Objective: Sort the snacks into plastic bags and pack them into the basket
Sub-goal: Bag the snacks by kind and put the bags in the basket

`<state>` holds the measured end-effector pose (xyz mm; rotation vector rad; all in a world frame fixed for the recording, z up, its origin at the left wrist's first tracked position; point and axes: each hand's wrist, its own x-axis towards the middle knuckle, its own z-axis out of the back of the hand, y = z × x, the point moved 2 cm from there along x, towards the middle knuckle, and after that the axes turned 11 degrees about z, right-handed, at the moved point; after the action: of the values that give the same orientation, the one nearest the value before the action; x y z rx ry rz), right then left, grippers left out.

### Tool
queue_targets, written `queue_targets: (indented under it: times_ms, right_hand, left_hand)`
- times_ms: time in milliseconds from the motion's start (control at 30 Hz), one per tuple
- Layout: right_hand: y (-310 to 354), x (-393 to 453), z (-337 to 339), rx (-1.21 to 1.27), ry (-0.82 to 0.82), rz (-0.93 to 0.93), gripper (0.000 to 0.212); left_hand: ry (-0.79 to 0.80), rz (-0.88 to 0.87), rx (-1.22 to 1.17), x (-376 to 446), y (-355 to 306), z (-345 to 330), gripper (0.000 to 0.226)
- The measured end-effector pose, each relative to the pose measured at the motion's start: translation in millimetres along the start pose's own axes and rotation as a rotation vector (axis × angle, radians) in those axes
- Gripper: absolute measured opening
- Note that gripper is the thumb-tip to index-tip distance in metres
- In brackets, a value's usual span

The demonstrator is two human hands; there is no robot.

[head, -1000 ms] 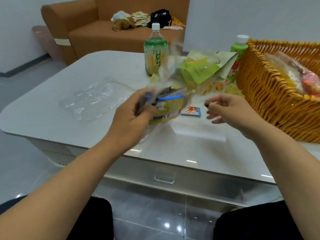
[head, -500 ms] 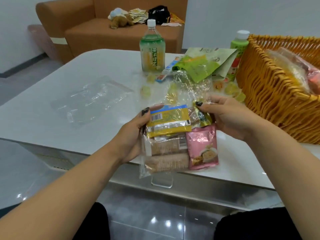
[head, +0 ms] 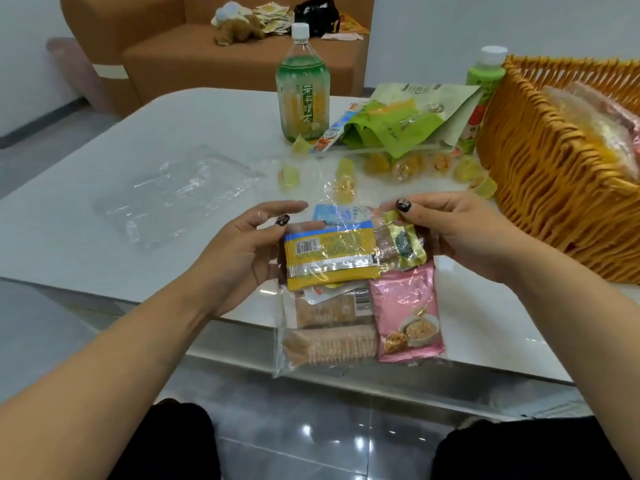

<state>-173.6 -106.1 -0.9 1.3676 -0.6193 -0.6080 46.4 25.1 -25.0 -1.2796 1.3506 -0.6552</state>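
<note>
Over the table's near edge I hold a clear plastic bag (head: 332, 344) upright by its top corners. My left hand (head: 242, 251) pinches the left corner and my right hand (head: 460, 233) pinches the right one. Inside it lie a yellow snack packet (head: 329, 258), a pink packet (head: 405, 313), a small green packet (head: 403, 242) and biscuit packs (head: 329, 344). The wicker basket (head: 540, 174) stands at the right with filled bags (head: 599, 123) inside. Several yellow jelly cups (head: 408, 168) are scattered on the table behind the bag.
An empty clear bag (head: 173, 195) lies flat on the white table (head: 104, 251) to the left. A tall tea bottle (head: 302, 88), green snack pouches (head: 398, 123) and a small green bottle (head: 483, 81) stand at the back. A brown sofa (head: 194, 53) lies beyond.
My right hand has joined the left on the bag. The bag went from swinging in my left hand to hanging straight between both hands, closer to me.
</note>
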Motion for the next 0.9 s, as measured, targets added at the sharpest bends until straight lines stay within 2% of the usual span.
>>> queue_targets:
  times_ms: [133,267,367,500,633,767,900]
  right_hand:
    - [5,-4,7,0.02,0.033,0.053,0.03]
    - [3,-7,12,0.084,0.1,0.047,0.036]
    - [6,-11,9,0.149,0.133,0.047,0.03]
    - [0,-9,5,0.187,0.105,0.02,0.029]
    - [-5,-8,4,0.196,0.116,-0.003,0.052]
    - [-10,-7,4,-0.017,0.085,0.02,0.057]
    - [-11,-6,2,-0.237,0.136,0.062,0.052]
  left_hand:
    - [0.052,-0.017,-0.053,-3,-1,0,0.041]
    - [0.074,-0.033,-0.051,-6,-3,0,0.031]
    - [0.067,-0.039,-0.036,-4,-1,5,0.045]
    - [0.098,-0.035,-0.092,0,2,10,0.033]
    - [0.14,-0.003,-0.187,0,5,5,0.031]
    - [0.115,0.04,-0.273,0,6,2,0.018]
    - [0.046,0.074,-0.226,9,12,6,0.034]
